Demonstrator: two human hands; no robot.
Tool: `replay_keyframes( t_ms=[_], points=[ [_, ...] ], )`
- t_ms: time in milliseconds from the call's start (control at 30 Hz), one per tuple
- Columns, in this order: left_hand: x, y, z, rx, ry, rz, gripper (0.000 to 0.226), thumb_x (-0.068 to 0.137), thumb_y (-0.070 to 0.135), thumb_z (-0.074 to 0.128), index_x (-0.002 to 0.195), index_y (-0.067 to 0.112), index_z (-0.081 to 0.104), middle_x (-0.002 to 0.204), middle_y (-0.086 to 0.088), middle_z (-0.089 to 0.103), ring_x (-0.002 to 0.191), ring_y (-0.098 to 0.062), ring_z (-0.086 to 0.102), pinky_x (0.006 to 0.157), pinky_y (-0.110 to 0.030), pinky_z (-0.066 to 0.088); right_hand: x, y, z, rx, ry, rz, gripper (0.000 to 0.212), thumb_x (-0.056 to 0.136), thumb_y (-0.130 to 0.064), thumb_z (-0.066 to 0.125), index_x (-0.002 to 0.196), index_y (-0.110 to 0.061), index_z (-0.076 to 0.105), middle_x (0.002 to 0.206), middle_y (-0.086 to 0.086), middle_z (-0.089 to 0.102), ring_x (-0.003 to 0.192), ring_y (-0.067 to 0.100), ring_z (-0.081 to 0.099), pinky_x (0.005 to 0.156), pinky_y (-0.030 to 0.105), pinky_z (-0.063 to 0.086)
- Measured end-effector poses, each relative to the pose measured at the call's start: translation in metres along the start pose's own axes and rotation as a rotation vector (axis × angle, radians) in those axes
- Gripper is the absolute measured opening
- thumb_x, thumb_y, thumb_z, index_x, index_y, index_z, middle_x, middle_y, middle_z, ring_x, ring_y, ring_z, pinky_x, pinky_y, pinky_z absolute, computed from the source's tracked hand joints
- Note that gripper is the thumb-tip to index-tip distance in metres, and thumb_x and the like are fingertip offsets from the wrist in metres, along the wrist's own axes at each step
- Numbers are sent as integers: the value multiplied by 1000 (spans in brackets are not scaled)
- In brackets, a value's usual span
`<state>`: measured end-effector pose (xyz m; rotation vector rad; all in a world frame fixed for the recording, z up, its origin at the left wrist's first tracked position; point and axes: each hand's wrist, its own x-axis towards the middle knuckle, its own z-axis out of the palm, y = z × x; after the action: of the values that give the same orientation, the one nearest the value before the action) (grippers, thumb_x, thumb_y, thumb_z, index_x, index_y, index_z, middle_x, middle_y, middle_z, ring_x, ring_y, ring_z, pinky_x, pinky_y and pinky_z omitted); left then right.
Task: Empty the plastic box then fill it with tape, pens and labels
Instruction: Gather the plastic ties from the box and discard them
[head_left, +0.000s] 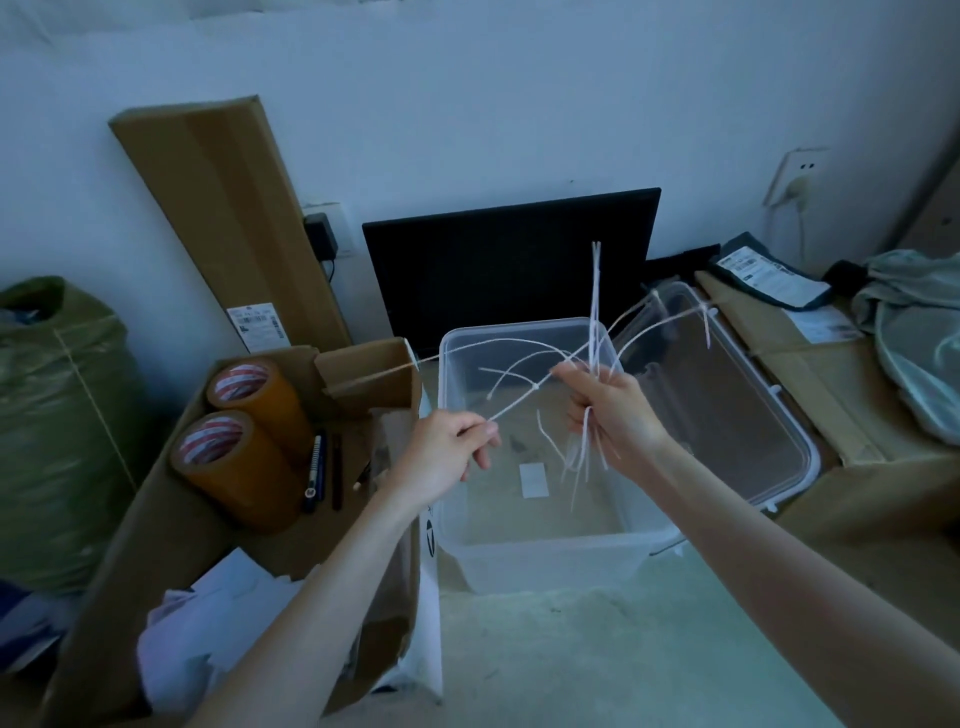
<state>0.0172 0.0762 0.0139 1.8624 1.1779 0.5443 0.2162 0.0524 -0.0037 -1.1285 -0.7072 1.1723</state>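
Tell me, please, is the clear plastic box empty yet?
Nearly: only a small white label lies in the clear plastic box; both hands hold the white cable ties above it.

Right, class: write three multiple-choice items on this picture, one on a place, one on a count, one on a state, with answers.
1. Where do the tape rolls lie?
A. in the cardboard box
B. in the plastic box
C. on the lid

2. How many tape rolls show?
A. one
B. two
C. four

3. What are the hands doing?
A. resting flat
B. lifting the lid
C. holding cable ties

Answers: A, they lie beside the pens; B, two brown rolls; C, the right hand grips a bunch and the left hand pinches one tie.
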Motion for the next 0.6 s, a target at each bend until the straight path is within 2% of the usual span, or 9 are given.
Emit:
replay_keyframes(
  t_ms=[100, 167, 233, 367, 433, 500, 533, 600],
  points=[
    [-1, 2, 7, -12, -35, -20, 25, 98, 24, 50, 84, 16, 70, 58, 5, 59, 42, -3, 45, 50, -18, 38, 0, 9, 3, -52, -79, 14, 20, 88, -18, 66, 72, -12, 55, 51, -4, 29, 41, 11, 26, 42, 23, 27],
    [-3, 4, 10, -26, -55, -24, 26, 98, 25, 50, 85, 15, 69, 60, 4, 59, 43, -4, 46, 49, -19, 38, 1, 12, 4, -58, -90, 27, 15, 89, -17, 64, 77, -8, 63, 52, -4, 31, 43, 12, 27, 45, 24, 24],
    [-4, 5, 11, -32, -100, -43, 25, 98, 28, 49, 90, 15, 68, 66, 2, 62, 46, -7, 49, 48, -21, 38, 1, 12, 2, -50, -70, 42, 19, 94, -18, 58, 80, -7, 65, 51, -5, 31, 42, 10, 27, 45, 24, 23],
    [-5, 2, 5, 81, -165, -76, 15, 98, 29, 48, 98, 22, 62, 84, 5, 64, 58, -9, 53, 49, -18, 39, -6, -2, -3, -128, -4, 68, 32, 100, -25, 47, 70, -12, 51, 56, 1, 36, 45, 12, 34, 47, 24, 30],
    [-7, 1, 0, 109, -91, -61, 17, 100, 25, 45, 101, 22, 62, 88, 4, 64, 63, -8, 54, 54, -17, 41, -12, -8, -8, -342, 35, 50, 34, 100, -30, 44, 76, -8, 53, 60, 2, 42, 51, 14, 39, 49, 20, 36],
    [-10, 0, -4, 78, 36, -14, 19, 100, 20, 43, 99, 22, 62, 87, 4, 63, 66, -8, 55, 60, -18, 43, -20, -13, -14, -625, 86, -29, 43, 100, -35, 43, 81, -1, 62, 64, 1, 57, 60, 15, 48, 58, 21, 41],
    [-11, 1, -5, 55, 106, 21, 20, 100, 20, 43, 96, 23, 62, 86, 6, 63, 67, -8, 56, 62, -19, 44, -24, -16, -18, -739, 101, -83, 47, 99, -37, 44, 78, -2, 66, 66, 2, 63, 63, 17, 51, 60, 23, 41],
    [-12, 5, -6, -12, 222, 91, 21, 100, 21, 43, 90, 27, 61, 81, 7, 63, 66, -5, 57, 64, -21, 45, -37, -26, -25, -914, 104, -146, 46, 99, -38, 43, 70, -11, 66, 63, 0, 65, 58, 18, 53, 55, 22, 40]
  ],
)
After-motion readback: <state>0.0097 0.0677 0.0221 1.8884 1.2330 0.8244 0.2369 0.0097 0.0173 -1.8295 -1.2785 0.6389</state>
